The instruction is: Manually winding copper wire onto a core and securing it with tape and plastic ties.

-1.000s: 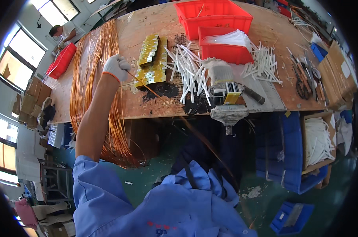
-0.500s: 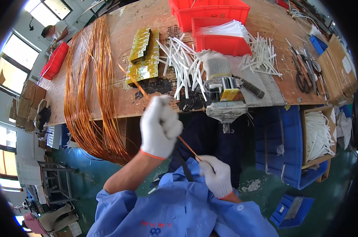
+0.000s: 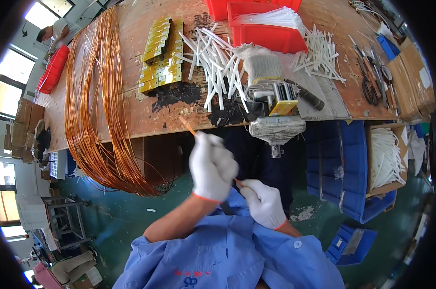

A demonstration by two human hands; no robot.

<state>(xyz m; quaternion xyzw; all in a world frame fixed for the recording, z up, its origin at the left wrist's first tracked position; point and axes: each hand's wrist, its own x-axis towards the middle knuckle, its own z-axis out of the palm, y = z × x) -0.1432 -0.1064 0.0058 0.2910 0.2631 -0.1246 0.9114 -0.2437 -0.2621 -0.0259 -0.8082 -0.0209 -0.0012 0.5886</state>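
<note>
A thin length of copper-coloured wire (image 3: 188, 126) runs slantwise through both my white-gloved hands. My left hand (image 3: 213, 166) is wrapped round it, and its far end sticks out toward the table edge. Lower and to the right, my right hand (image 3: 262, 203) pinches the near end, close by the left. Just beyond the hands, at the table's edge, stands a cloth-wrapped vise (image 3: 277, 127) with a yellow-and-dark metal block (image 3: 283, 103) in its jaws. A long bundle of copper wires (image 3: 109, 96) hangs over the edge on the left.
Yellow metal blocks (image 3: 162, 74) and loose white tubes (image 3: 213, 62) lie on the wooden table (image 3: 131, 103). A red bin (image 3: 266, 38) holds more tubes. Scissors (image 3: 370, 91) and other tools lie at right. Below stands a blue crate (image 3: 338, 168). A person (image 3: 61, 31) is at far left.
My left hand has slid down and right along the wire, nearer my right hand. Less wire now shows beyond and between the hands. The view has shifted slightly.
</note>
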